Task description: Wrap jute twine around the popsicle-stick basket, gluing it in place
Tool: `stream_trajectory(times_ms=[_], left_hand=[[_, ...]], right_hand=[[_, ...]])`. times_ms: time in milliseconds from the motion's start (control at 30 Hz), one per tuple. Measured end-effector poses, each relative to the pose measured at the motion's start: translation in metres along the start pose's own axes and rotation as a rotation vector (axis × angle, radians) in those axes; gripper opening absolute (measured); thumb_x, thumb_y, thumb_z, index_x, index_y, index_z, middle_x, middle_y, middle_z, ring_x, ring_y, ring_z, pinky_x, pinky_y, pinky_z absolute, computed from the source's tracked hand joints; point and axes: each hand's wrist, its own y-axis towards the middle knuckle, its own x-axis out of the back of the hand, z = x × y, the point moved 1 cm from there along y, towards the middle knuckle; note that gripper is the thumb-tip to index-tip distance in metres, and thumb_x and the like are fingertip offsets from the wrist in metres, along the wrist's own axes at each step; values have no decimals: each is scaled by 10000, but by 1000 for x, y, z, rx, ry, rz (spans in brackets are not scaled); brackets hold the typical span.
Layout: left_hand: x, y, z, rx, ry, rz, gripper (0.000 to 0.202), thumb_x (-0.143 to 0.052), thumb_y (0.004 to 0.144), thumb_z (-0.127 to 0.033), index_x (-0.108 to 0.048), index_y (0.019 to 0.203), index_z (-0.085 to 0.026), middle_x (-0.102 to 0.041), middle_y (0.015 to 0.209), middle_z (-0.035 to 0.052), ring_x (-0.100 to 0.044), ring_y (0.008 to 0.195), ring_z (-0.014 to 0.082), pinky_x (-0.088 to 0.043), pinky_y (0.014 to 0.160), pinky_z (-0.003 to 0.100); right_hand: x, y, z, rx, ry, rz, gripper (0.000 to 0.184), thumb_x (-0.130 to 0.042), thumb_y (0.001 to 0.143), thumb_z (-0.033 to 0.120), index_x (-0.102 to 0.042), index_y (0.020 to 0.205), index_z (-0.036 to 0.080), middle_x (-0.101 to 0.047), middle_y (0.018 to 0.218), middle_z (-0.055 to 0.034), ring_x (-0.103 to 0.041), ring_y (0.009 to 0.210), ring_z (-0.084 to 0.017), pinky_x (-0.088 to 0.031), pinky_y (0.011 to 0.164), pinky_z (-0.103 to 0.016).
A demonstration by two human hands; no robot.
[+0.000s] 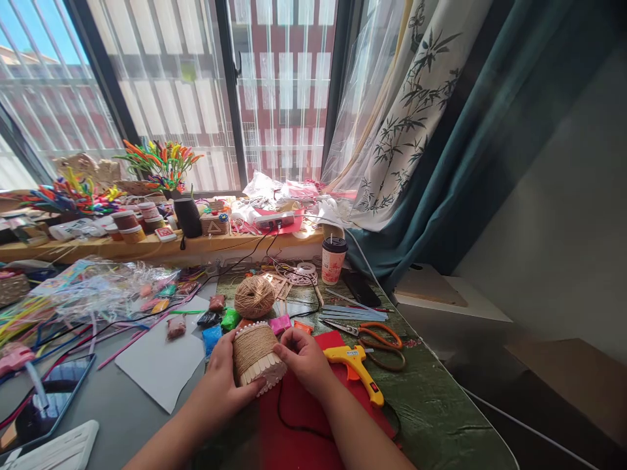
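Note:
A round holder made of craft sticks (255, 352) lies tilted on its side, wound with a band of brown twine and edged with white pearl beads. My left hand (226, 378) is closed around its left side, thumb along the lower edge. At the right side, my right hand (301, 358) has its thumb and curled fingers pressed together against the twine band; any strand between them is too small to make out. Just behind the holder sits a ball of twine (255, 297). Right of my right hand lies a yellow hot glue gun (358, 369) on red sheets (279, 431).
Orange-handled scissors (382, 339), glue sticks (350, 314), a phone (361, 288) and a lidded paper cup (334, 261) are on the right. Small coloured clay packets (212, 337) lie behind the left hand. White paper (159, 356) and a tablet (49, 405) lie left. A black cord (298, 427) runs beneath my hands.

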Motion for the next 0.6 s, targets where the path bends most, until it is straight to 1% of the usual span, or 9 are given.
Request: stream_trajectory(times_ms=[67, 100, 133, 200, 267, 333, 433, 533, 600], left_hand=[[12, 5, -13, -26, 24, 45, 956, -734, 776, -428, -257, 1575, -209, -366, 1622, 191, -404, 1471, 397, -372, 1181, 557], [17, 7, -19, -42, 38, 78, 976, -752, 758, -442, -271, 1575, -208, -357, 1626, 196, -409, 1465, 409, -390, 1167, 559], [22, 10, -24, -45, 54, 116, 999, -779, 727, -456, -299, 1567, -206, -381, 1611, 199, -422, 1451, 424, -408, 1152, 561], [27, 14, -29, -3, 73, 174, 990, -789, 709, -439, -331, 1546, -174, -445, 1566, 213, -502, 1386, 423, -456, 1111, 543], [28, 16, -29, 15, 82, 160, 944, -787, 708, -414, -363, 1517, -174, -494, 1533, 207, -537, 1353, 416, -474, 1091, 534], [25, 15, -24, -8, 68, 90, 905, -784, 715, -404, -374, 1498, -209, -500, 1537, 182, -522, 1371, 412, -463, 1101, 540], [15, 10, -10, -28, -15, -2, 906, -774, 753, -415, -318, 1515, -239, -493, 1542, 167, -509, 1391, 394, -444, 1121, 548], [2, 5, 7, -8, -114, 1, 935, -756, 784, -414, -248, 1543, -217, -497, 1527, 194, -526, 1381, 378, -449, 1124, 535], [-3, 3, 15, 19, -125, 8, 945, -745, 781, -405, -235, 1552, -205, -495, 1532, 203, -528, 1381, 383, -447, 1127, 544]], right_hand=[[-1, -1, 2, 0, -16, 12, 462, -774, 753, 617, -564, 730, 206, -477, 676, 39, -384, 634, -127, -344, 610, -266], [-1, -1, 3, 4, -22, 19, 463, -776, 750, 617, -565, 727, 206, -482, 675, 38, -389, 635, -128, -350, 612, -267], [-2, -2, 5, 11, -26, 24, 464, -774, 751, 620, -565, 725, 206, -488, 677, 36, -395, 637, -129, -356, 614, -268], [-2, -2, 7, 34, -38, 26, 463, -757, 765, 626, -565, 727, 206, -506, 692, 28, -415, 649, -135, -369, 626, -272], [-2, -2, 9, 59, -48, 11, 452, -741, 784, 622, -571, 739, 206, -523, 716, 18, -435, 671, -142, -378, 643, -277], [0, -2, 8, 70, -25, -5, 439, -743, 791, 608, -575, 749, 205, -531, 730, 12, -449, 684, -146, -378, 648, -279], [3, -1, 7, 51, 50, -21, 426, -767, 785, 581, -566, 742, 208, -508, 704, 24, -432, 646, -135, -359, 618, -272], [4, 0, 4, 20, 54, -34, 424, -792, 765, 568, -575, 734, 206, -488, 676, 34, -405, 618, -127, -334, 599, -269], [3, 1, 2, -1, 40, -28, 439, -804, 743, 583, -585, 730, 203, -501, 676, 29, -412, 622, -131, -329, 600, -270]])
